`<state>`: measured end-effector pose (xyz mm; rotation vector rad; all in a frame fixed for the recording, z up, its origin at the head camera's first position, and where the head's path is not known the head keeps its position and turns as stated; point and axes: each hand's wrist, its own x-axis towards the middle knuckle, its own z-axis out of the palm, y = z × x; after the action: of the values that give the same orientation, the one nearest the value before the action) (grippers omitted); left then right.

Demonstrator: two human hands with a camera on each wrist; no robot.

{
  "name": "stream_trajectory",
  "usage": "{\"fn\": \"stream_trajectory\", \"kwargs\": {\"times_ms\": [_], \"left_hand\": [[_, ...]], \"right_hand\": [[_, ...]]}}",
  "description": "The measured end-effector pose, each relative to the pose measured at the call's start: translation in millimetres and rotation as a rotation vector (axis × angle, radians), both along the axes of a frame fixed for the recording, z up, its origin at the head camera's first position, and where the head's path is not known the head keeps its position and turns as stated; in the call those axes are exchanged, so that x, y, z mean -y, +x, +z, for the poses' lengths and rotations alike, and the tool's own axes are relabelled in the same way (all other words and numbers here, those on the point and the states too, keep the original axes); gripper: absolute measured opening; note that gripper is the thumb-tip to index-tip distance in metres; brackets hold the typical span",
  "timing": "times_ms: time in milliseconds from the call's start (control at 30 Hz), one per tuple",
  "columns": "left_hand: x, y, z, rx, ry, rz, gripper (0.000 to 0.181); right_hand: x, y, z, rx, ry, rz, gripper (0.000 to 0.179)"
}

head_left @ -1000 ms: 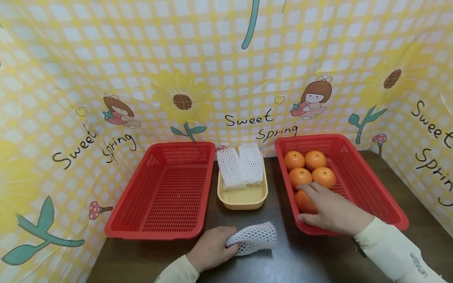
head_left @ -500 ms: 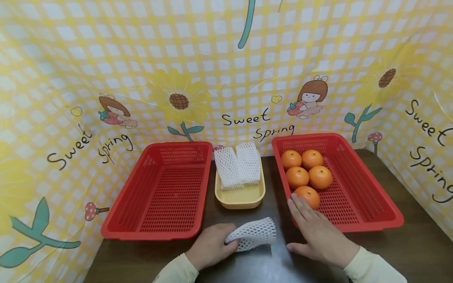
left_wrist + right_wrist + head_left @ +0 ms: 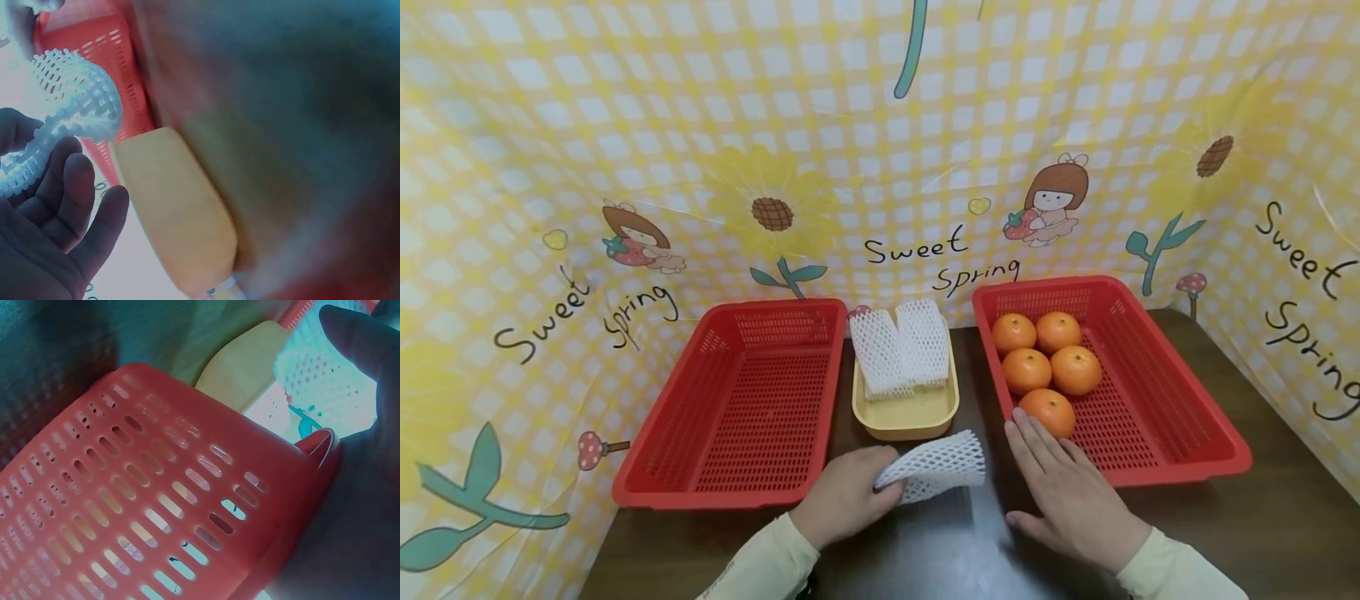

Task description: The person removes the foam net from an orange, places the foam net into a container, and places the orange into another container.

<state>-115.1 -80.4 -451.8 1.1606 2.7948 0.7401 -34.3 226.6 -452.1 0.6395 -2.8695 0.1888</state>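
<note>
My left hand [image 3: 847, 496] pinches a white foam fruit net [image 3: 942, 467] at one end, above the table. The left wrist view shows the same foam net [image 3: 81, 94] between thumb and forefinger, its far end gaping. My right hand [image 3: 1067, 493] lies at the near left corner of the right red basket [image 3: 1213, 467], fingers straight, their tips by the rim and the nearest orange [image 3: 1049, 412]. Nothing is held in it. Several more oranges [image 3: 1076, 370] sit along that basket's left side. The right wrist view shows the basket's slotted wall [image 3: 187, 487] beside the hand.
A second red basket [image 3: 767, 417] with nothing in it stands at the left. Between the baskets is a small yellow tray [image 3: 910, 425] with white foam nets [image 3: 898, 350] on it. A checked cloth [image 3: 820, 100] hangs behind the dark table [image 3: 940, 550].
My right hand has drawn back from over the nearest orange to the basket's near left rim, leaving the orange in the basket. My left hand has lifted the foam net slightly.
</note>
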Motion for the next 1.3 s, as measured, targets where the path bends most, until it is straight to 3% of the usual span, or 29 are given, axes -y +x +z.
{"fn": "stream_trajectory", "kwargs": {"times_ms": [167, 400, 567, 833, 933, 1067, 1300], "left_hand": [[-3.8, -8.0, 16.2, -0.049, -0.007, -0.003, 0.007], [-3.1, -18.5, 43.0, -0.050, 0.005, 0.008, 0.008], [0.2, -29.7, 60.9, -0.087, 0.010, 0.013, 0.010], [7.8, -47.8, 88.6, -0.034, -0.003, 0.103, 0.011], [10.8, -57.1, 93.4, -0.026, -0.009, 0.109, 0.013], [12.4, -72.0, 95.3, 0.004, -0.016, 0.069, 0.012], [11.5, -102.7, 87.6, 0.008, -0.088, -0.004, 0.012]], "right_hand": [[-1.9, -0.9, -0.4, -0.043, 0.011, 0.013, 0.106], [-3.0, -0.7, -1.4, -0.064, 0.016, 0.025, 0.106], [-1.9, -0.2, -2.0, -0.065, 0.009, 0.022, 0.104], [-1.5, -0.1, -2.5, -0.049, -0.005, 0.014, 0.103], [-1.4, -0.1, -3.1, -0.044, -0.006, 0.008, 0.103], [-1.7, -0.2, -3.9, -0.040, -0.002, 0.001, 0.104], [-1.4, -1.2, -4.3, -0.030, -0.001, 0.000, 0.103]]}}
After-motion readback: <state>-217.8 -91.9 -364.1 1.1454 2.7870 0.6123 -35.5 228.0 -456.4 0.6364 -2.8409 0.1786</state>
